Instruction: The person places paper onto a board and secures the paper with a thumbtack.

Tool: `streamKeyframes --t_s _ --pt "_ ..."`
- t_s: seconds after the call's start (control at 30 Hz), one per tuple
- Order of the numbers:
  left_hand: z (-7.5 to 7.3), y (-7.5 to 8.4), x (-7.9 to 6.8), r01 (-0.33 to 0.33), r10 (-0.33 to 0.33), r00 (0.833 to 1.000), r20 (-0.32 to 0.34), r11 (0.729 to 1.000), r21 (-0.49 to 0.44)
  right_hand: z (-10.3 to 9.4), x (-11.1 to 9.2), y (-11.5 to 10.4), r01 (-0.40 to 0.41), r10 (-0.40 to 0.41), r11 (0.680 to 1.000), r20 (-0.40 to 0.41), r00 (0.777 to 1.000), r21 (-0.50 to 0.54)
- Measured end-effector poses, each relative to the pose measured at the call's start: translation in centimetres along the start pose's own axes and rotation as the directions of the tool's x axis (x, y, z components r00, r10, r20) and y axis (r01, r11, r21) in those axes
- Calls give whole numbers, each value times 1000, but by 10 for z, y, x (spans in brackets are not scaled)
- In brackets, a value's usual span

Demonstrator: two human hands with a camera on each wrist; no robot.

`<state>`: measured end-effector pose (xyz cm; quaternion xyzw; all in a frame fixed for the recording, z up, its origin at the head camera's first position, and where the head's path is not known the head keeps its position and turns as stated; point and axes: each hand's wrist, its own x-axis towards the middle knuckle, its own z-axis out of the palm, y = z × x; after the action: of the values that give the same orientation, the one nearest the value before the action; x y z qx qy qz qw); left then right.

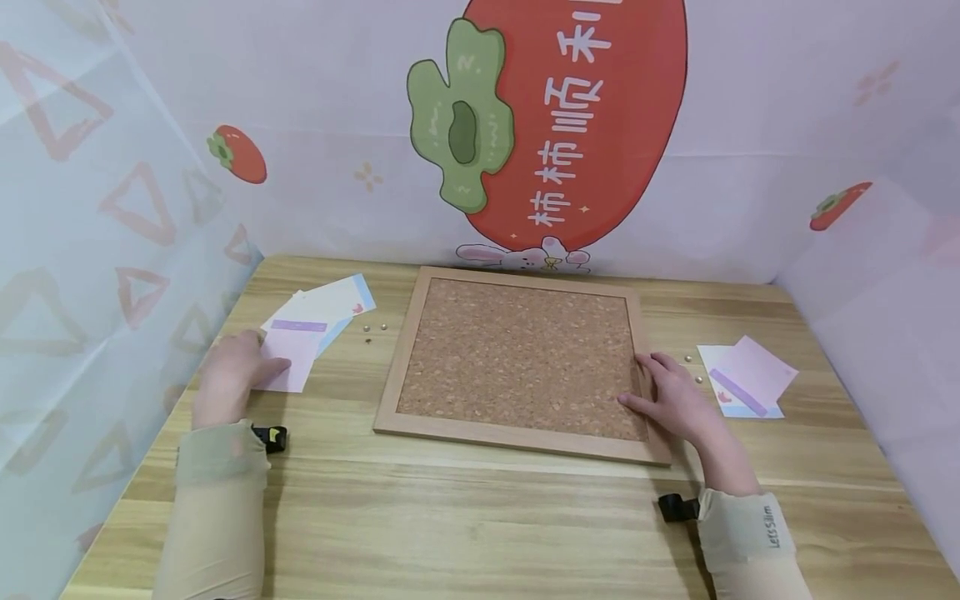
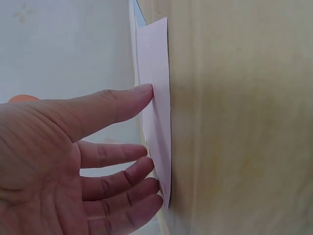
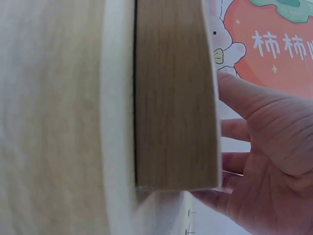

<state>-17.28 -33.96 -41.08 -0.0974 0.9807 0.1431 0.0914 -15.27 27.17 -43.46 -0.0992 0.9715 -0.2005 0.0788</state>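
My left hand (image 1: 232, 367) is at the pink card (image 1: 291, 360), which has a purple strip along its top and lies over paler cards (image 1: 322, 302). In the left wrist view the thumb tip touches the pink card (image 2: 155, 63), while the other fingers, loosely bent, come right at its surface lower down. My right hand (image 1: 675, 396) rests on the right side of a wood-framed cork board (image 1: 517, 358), thumb over the cork and fingers along the frame. The right wrist view shows the frame's edge (image 3: 176, 98) close up, with the thumb and fingers against its upper face.
Small round pins (image 1: 367, 328) lie between the left cards and the board. More pins (image 1: 688, 358) are right of the board, beside a pink card (image 1: 761, 371) over a white-and-blue card (image 1: 712, 358). A printed cloth backdrop (image 1: 322, 192) rises behind the wooden table (image 1: 465, 517).
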Motion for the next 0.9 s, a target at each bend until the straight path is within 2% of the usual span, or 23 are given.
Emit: streamKeyframes --t_s 0.27,0.53,0.77,0.9 --pt "2 -4 5 19 -19 1000 16 1000 -12 -1 -4 -1 19 -17 999 58 998 -43" --pt "0 -1 4 29 -27 999 31 999 -44 -1 -9 -2 38 -36 999 56 998 -30" --pt "0 1 3 12 -13 1000 -7 997 -70 1 -10 1 44 -43 999 50 998 -21" --pt "0 2 1 36 -37 999 -13 996 -87 2 -9 1 42 -42 999 47 998 -10"
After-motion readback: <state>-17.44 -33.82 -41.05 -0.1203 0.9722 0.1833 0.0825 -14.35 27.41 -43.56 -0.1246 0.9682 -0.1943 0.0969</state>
